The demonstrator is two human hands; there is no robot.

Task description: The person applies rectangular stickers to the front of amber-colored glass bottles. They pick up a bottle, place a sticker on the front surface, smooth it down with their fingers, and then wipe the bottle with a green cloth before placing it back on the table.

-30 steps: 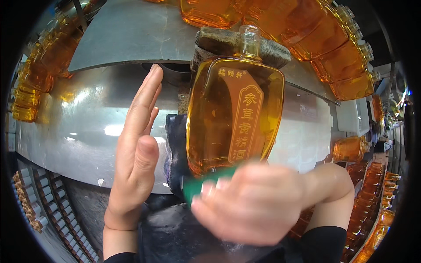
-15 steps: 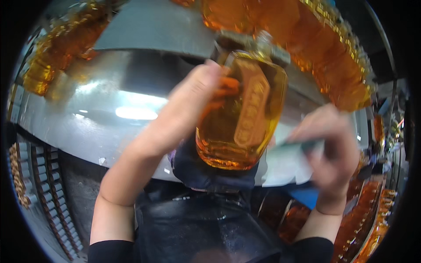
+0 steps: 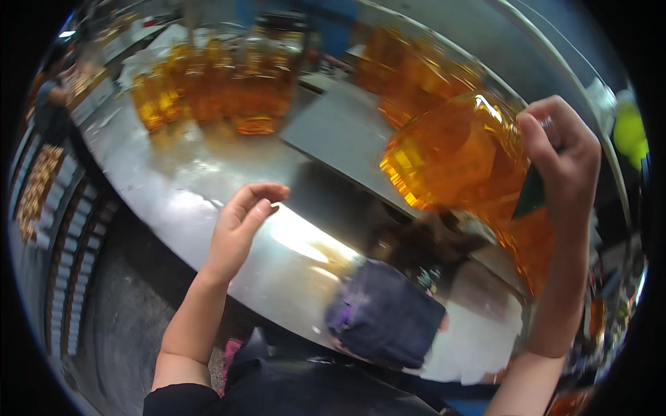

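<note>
My right hand (image 3: pixel 565 145) is closed round the neck end of a glass bottle of amber liquid (image 3: pixel 451 156). The bottle is tilted, its thick base toward the left, over other amber bottles. A dark green flat piece (image 3: pixel 531 194) shows below the fingers of that hand; its kind I cannot make out. My left hand (image 3: pixel 239 229) hovers above the metal table with nothing in it, fingers bent and thumb apart. A folded dark blue cloth (image 3: pixel 388 312) lies at the table's near edge, beside a pale sheet (image 3: pixel 479 340).
A shiny metal table (image 3: pixel 166 187) stretches out ahead of me. Filled amber bottles (image 3: pixel 239 90) stand at the far left, more (image 3: pixel 399 69) at the far right. Racks of pale cylinders (image 3: pixel 62 277) stand at left. A person (image 3: pixel 52 97) is at the far left.
The bottle has gone from over the cloth to the far right, now in my right hand. My left hand has come off it and moved left. The view has turned.
</note>
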